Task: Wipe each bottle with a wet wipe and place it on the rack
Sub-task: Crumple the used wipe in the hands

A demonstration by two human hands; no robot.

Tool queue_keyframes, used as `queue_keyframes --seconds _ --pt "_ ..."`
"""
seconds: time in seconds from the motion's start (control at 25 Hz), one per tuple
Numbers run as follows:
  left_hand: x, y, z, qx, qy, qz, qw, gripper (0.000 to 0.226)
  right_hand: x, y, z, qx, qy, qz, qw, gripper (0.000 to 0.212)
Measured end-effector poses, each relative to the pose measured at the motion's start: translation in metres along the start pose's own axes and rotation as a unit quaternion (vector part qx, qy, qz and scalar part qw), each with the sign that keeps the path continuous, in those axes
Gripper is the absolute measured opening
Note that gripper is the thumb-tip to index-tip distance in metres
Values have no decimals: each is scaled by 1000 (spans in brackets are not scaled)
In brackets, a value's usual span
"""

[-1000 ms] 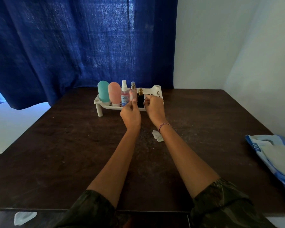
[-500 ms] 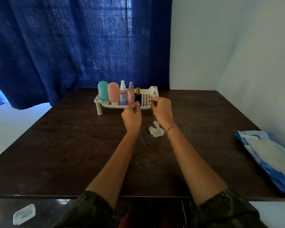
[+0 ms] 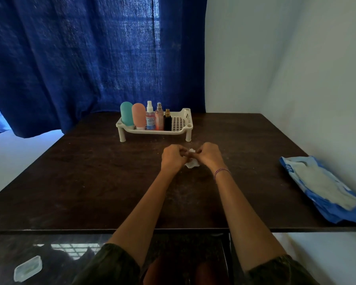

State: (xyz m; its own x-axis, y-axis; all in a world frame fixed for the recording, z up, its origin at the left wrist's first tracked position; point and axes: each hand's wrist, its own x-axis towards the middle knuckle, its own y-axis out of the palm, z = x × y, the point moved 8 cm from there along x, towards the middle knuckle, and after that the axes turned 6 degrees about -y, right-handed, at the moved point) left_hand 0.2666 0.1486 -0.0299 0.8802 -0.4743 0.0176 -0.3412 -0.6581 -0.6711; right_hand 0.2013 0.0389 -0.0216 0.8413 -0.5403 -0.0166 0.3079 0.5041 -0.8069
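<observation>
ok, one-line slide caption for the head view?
Left hand and right hand pinch a crumpled white wet wipe; five bottles stand in the white plastic rack behind.

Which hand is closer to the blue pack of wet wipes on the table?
Right. The blue pack of wet wipes lies far to the right; the right hand is to its left, and the left hand is farther left, beside the right one.

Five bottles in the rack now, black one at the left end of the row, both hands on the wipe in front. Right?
Not quite: the head view shows the black bottle at the right end of the row, with the teal bottle at the left. The rest holds: five bottles in the rack, left hand and right hand on the wipe.
</observation>
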Motion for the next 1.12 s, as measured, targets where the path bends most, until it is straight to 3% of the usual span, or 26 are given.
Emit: queue_keyframes --seconds 0.12,0.24,0.36,0.44,0.6,0.72,0.84,1.0,1.12 --pt "-10 -3 -4 -16 10 -18 1000 33 -7 -2 -4 23 4 -27 999 28" --pt "-18 -5 -4 -47 0 2 999 40 -20 -26 -13 123 -7 -113 986 21" --pt "-26 6 -9 -36 -5 82 996 51 -32 -42 -31 259 25 -152 954 22" --pt "-35 18 -18 -35 1 133 991 54 -38 -49 -37 290 36 -151 944 24" --pt "-49 30 -39 -182 -31 145 972 46 -48 -61 -37 312 6 -98 945 29" --pt "-48 26 -55 -176 1 85 981 24 -60 -83 -39 260 -39 -97 960 22" --pt "-55 37 -70 -159 -2 109 981 14 -72 -110 -65 226 -25 -116 967 18" --pt "-66 70 -94 -304 -44 179 935 23 -87 -128 -95 348 8 -124 929 15" --pt "-64 89 -114 -273 -17 147 951 15 -98 -151 -111 339 -32 -186 922 15"
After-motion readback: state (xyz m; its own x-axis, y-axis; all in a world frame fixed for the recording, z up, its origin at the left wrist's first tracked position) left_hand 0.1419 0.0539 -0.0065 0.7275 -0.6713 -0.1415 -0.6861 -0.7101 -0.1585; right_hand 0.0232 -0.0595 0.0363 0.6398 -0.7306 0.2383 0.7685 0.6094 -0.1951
